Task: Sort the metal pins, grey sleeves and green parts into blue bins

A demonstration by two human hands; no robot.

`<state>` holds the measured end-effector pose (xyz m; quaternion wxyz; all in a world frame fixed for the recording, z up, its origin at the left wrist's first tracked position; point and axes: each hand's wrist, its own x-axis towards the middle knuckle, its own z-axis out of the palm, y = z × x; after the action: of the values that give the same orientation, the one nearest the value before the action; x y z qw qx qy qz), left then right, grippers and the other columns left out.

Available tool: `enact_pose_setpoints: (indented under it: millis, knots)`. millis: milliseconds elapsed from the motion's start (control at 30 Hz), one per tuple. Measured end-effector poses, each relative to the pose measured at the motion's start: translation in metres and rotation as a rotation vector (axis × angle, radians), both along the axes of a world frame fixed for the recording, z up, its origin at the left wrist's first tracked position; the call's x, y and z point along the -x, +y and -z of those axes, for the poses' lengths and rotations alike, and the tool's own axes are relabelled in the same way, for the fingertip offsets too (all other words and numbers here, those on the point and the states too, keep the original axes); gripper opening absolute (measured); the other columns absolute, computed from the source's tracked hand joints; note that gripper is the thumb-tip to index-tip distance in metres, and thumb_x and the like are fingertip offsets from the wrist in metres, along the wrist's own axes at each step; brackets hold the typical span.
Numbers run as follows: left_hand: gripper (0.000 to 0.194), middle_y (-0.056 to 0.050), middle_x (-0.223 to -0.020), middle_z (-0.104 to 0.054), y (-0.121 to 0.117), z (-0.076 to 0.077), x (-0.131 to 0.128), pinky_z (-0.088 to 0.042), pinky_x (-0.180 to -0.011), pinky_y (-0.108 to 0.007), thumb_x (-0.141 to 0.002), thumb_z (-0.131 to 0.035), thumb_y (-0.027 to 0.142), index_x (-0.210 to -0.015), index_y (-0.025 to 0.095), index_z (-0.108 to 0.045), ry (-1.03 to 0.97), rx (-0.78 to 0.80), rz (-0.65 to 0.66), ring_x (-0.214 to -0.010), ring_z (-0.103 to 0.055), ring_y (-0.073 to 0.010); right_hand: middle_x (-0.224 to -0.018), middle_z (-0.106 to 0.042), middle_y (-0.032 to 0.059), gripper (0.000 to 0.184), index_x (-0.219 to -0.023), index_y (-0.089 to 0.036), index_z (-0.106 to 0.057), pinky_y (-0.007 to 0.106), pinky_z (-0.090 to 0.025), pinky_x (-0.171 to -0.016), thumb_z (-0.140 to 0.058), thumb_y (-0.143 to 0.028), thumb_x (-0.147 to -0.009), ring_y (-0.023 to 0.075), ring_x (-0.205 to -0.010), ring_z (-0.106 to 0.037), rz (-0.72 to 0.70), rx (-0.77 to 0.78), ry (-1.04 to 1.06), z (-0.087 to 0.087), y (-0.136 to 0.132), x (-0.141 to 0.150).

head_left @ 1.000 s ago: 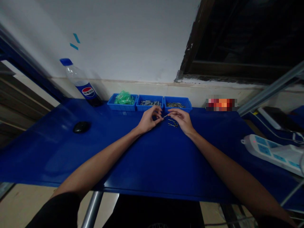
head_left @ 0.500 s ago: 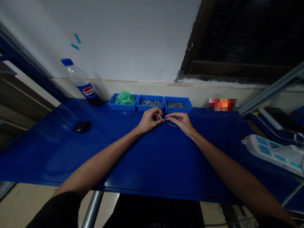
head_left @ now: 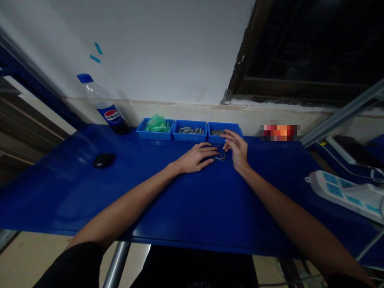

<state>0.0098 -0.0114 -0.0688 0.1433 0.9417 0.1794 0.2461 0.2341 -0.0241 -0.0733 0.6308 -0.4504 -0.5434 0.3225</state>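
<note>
My left hand [head_left: 196, 157] lies flat on the blue table [head_left: 180, 200], fingers stretched out toward a small pile of thin metal pins [head_left: 220, 156]. My right hand [head_left: 237, 149] rests just right of that pile, fingers spread and pointing toward the right-most blue tray [head_left: 224, 131], which holds more metal pins. Neither hand holds anything. The middle blue tray [head_left: 189, 130] contains small grey metal parts, and the left blue tray [head_left: 155, 128] holds green plastic pieces.
A cola bottle with a blue cap [head_left: 103, 106] stands at the back left by the wall. A black mouse [head_left: 103, 160] lies on the left of the table. A white power strip [head_left: 345, 193] sits at the right.
Both hands were pinched together on a small metal pin. They have come apart and opened; the left now lies flat, the right has shifted toward the right-most tray.
</note>
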Motion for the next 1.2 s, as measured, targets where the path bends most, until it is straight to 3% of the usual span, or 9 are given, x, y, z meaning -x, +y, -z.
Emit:
enact_pose_setpoints:
  millis: [100, 233, 400, 567, 933, 1033, 1200]
  knots:
    - [0.047, -0.009, -0.161, -0.05, -0.004, -0.003, -0.001, -0.033, -0.122, -0.06, -0.107, -0.049, 0.035, -0.152, 0.023, -0.054, 0.131, -0.033, 0.047, -0.155, -0.034, -0.0335, -0.096, -0.08, 0.0069, 0.027, -0.103, -0.022, -0.078, 0.029, -0.046, -0.055, -0.063, -0.038, -0.086, 0.0136, -0.057, -0.058, 0.105, -0.001, -0.061, 0.001, 0.0, 0.002]
    - [0.041, -0.009, -0.152, -0.06, -0.006, -0.004, -0.001, -0.038, -0.119, -0.056, -0.108, -0.048, 0.033, -0.145, 0.023, -0.061, 0.14, -0.041, 0.024, -0.152, -0.04, -0.031, -0.091, -0.079, 0.0068, 0.029, -0.086, -0.02, -0.078, 0.027, -0.045, -0.053, -0.058, -0.04, -0.09, 0.0138, -0.057, -0.058, 0.205, 0.027, -0.143, 0.001, -0.001, 0.004]
    - [0.027, -0.008, -0.129, -0.075, 0.0, 0.003, 0.0, -0.049, -0.11, -0.048, -0.104, -0.055, 0.023, -0.122, 0.02, -0.075, 0.026, -0.024, -0.05, -0.133, -0.06, -0.0273, -0.093, -0.08, 0.0072, 0.031, -0.088, -0.019, -0.08, 0.027, -0.043, -0.052, -0.059, -0.041, -0.09, 0.0133, -0.056, -0.057, 0.173, 0.056, -0.152, 0.0, -0.001, 0.004]
    - [0.014, -0.01, -0.108, -0.076, 0.007, 0.009, 0.0, -0.054, -0.099, -0.041, -0.098, -0.062, 0.019, -0.099, 0.017, -0.076, -0.109, 0.055, -0.136, -0.106, -0.068, -0.024, -0.093, -0.08, 0.006, 0.03, -0.087, -0.021, -0.079, 0.027, -0.043, -0.052, -0.059, -0.043, -0.091, 0.0123, -0.054, -0.056, 0.129, 0.074, -0.13, 0.004, 0.003, 0.001]
    - [0.012, -0.007, -0.097, -0.072, 0.007, 0.005, 0.002, -0.051, -0.091, -0.039, -0.102, -0.057, 0.025, -0.1, 0.018, -0.067, -0.154, 0.081, -0.25, -0.093, -0.063, -0.0223, -0.093, -0.08, 0.006, 0.027, -0.088, -0.021, -0.078, 0.028, -0.043, -0.054, -0.06, -0.042, -0.091, 0.0123, -0.055, -0.057, 0.085, 0.09, -0.092, 0.006, 0.006, -0.001]
    - [0.014, -0.006, -0.093, -0.074, 0.006, 0.003, 0.002, -0.054, -0.082, -0.033, -0.096, -0.068, 0.029, -0.101, 0.017, -0.068, -0.289, 0.189, -0.266, -0.086, -0.067, -0.019, -0.092, -0.08, 0.0059, 0.027, -0.087, -0.021, -0.078, 0.028, -0.042, -0.054, -0.061, -0.041, -0.091, 0.0116, -0.054, -0.056, 0.073, 0.081, -0.073, 0.004, 0.004, 0.0]
    - [0.03, -0.003, -0.074, -0.073, 0.005, 0.003, 0.003, -0.053, -0.065, -0.025, -0.088, -0.079, 0.043, -0.086, 0.015, -0.07, -0.44, 0.398, -0.3, -0.064, -0.067, -0.014, -0.09, -0.08, 0.0057, 0.027, -0.088, -0.021, -0.078, 0.028, -0.043, -0.053, -0.062, -0.042, -0.09, 0.0123, -0.054, -0.056, 0.034, 0.074, -0.077, 0.003, 0.004, 0.001]
